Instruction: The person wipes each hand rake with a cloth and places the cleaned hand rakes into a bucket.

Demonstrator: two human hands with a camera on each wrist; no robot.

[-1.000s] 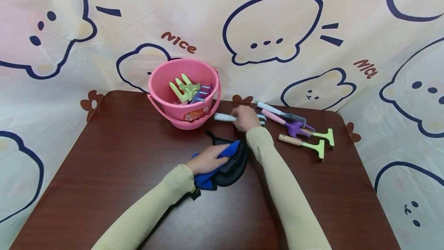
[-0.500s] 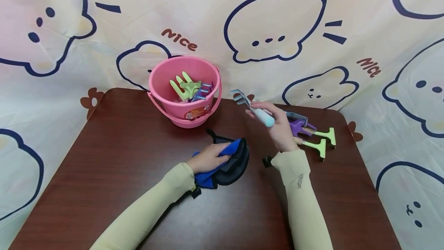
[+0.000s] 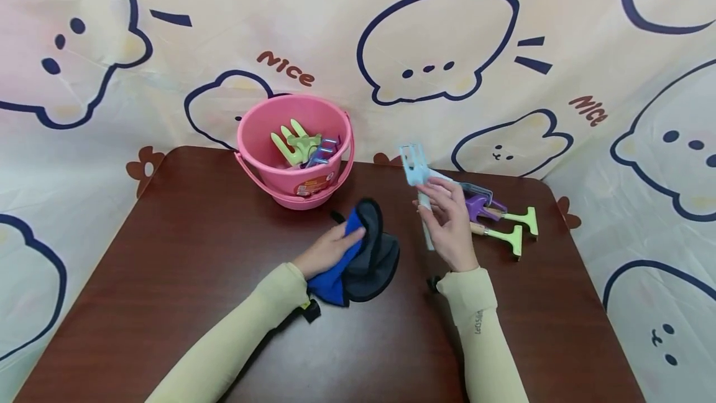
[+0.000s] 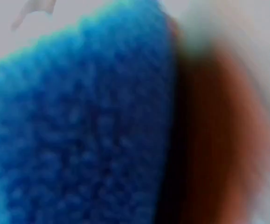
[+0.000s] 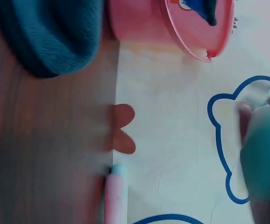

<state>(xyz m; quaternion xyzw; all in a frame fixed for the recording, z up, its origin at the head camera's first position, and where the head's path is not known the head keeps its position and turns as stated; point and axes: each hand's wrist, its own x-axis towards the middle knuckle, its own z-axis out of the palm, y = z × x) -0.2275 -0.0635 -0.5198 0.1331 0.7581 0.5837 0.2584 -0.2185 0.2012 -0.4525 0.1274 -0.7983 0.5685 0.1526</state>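
Note:
My left hand (image 3: 327,252) grips a plush blue and dark grey cloth (image 3: 369,272) with black edging, its upper fold raised over the table. In the left wrist view the cloth's blue pile (image 4: 79,130) fills most of the picture. My right hand (image 3: 450,229) pinches a light blue toy garden rake (image 3: 415,170) by its handle, tines pointing up and away. The right wrist view shows only its blurred handle end (image 5: 267,154) close to the camera. Part of the handle is hidden behind my fingers.
A pink bucket (image 3: 296,185) with a green hand fork (image 3: 299,142) and a purple rake (image 3: 323,153) inside stands at the back. Right of my right hand lie a purple fork (image 3: 478,207), another rake (image 3: 475,189) and two green-headed tools (image 3: 510,237). A printed curtain (image 3: 425,123) hangs behind.
My right hand has lifted the light blue rake off the table, moved it rightward and turned its tines upward. My left hand has raised a fold of the cloth.

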